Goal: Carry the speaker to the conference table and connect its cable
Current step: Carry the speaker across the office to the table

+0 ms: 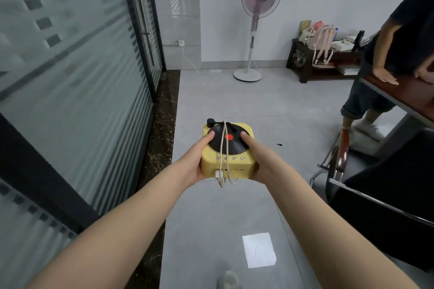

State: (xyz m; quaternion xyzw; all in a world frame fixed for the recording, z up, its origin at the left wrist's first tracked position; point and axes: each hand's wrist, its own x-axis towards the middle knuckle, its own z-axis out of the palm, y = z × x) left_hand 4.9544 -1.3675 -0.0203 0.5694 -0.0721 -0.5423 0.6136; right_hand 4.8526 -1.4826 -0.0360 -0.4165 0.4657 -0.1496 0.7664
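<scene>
I am holding the speaker (227, 150), a small yellow box shaped like a record player with a black disc and red label on top, out in front of me above the grey tiled floor (270, 105). Its pale cable (226, 148) is lying looped over the disc from back to front, hanging down the near face, where a white plug is sitting against the front edge. My left hand (196, 159) is gripping the speaker's left side, thumb resting on the edge of the disc. My right hand (259, 162) is clasping the right side the same way, thumb on the disc's other edge. Both arms are reaching forward, bare.

To my left a frosted glass partition (70, 65) with dark frames is running along a strip of dark stone. Ahead, a standing fan (258, 19) is facing me near the white wall. Beyond it to the right a low dark shelf (305, 70) is carrying bags. At the right edge another person (399, 42) is leaning with a hand on a brown bench (413, 98), well apart from the speaker. A dark chair (364, 183) is standing near my right arm. A white sheet of paper (258, 250) is lying on the floor below my arms.
</scene>
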